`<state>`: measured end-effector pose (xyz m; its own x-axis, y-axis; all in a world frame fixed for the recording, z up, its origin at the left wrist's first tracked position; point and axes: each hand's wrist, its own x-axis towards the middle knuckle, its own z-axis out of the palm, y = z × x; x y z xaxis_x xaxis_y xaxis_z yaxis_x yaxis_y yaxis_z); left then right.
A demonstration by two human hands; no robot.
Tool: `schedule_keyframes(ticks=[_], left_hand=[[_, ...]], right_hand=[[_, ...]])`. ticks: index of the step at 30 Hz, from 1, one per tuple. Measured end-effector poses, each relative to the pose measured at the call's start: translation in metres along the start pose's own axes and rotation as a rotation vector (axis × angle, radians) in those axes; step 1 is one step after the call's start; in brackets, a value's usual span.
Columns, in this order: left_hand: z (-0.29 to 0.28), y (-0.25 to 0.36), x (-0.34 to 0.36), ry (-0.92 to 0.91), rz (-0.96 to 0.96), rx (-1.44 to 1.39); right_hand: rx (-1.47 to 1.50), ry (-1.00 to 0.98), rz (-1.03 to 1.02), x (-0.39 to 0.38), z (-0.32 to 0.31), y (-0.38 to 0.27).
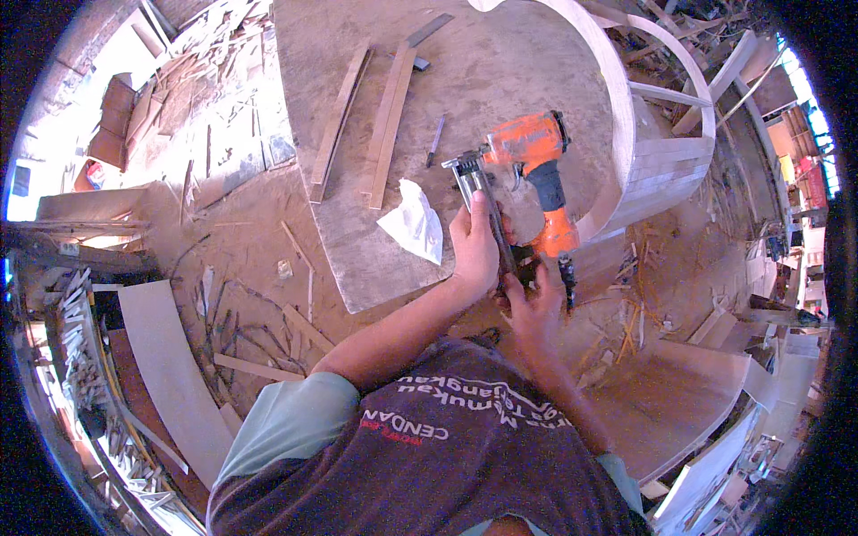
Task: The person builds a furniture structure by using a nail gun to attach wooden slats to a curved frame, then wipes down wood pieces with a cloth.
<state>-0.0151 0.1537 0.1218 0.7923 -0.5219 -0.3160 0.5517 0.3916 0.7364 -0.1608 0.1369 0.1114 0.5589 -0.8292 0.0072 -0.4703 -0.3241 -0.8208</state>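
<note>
An orange and black nail gun [527,138] is held up over the near part of the tabletop, its long metal magazine pointing toward me. My left hand [476,243] is closed around the magazine, with the thumb lying along it. Lower down, my right hand [534,299] has its fingers bent at the magazine's rear end, just below the gun's handle; whatever its fingertips pinch is partly hidden. A hose fitting [567,279] hangs from the handle's base. Left of the gun, a crumpled white sheet [416,223] lies on the table, and a pen [435,140] rests farther back.
Long wooden strips [390,134] lie on the grey tabletop [447,71]. At its right stands a curved wooden frame [621,107] with a slatted side. Wood scraps [259,330] litter the floor, and a curved panel [679,402] sits at the lower right.
</note>
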Motion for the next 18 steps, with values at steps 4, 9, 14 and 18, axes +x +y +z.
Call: schedule_keyframes(ticks=[4, 9, 14, 18], left_hand=[[-0.007, 0.013, 0.023, 0.000, -0.196, -0.176], [-0.024, -0.014, 0.089, 0.027, -0.165, -0.044], [-0.030, -0.027, 0.165, 0.122, -0.240, 0.291], [-0.072, -0.056, 0.245, -0.111, -0.108, 0.405]], right_hand=[[0.098, -0.135, 0.107, 0.000, 0.000, -0.003], [0.160, -0.263, 0.131, -0.008, -0.007, -0.006], [-0.100, -0.080, -0.011, -0.039, -0.048, 0.009], [-0.203, 0.035, 0.167, -0.085, -0.085, 0.070]])
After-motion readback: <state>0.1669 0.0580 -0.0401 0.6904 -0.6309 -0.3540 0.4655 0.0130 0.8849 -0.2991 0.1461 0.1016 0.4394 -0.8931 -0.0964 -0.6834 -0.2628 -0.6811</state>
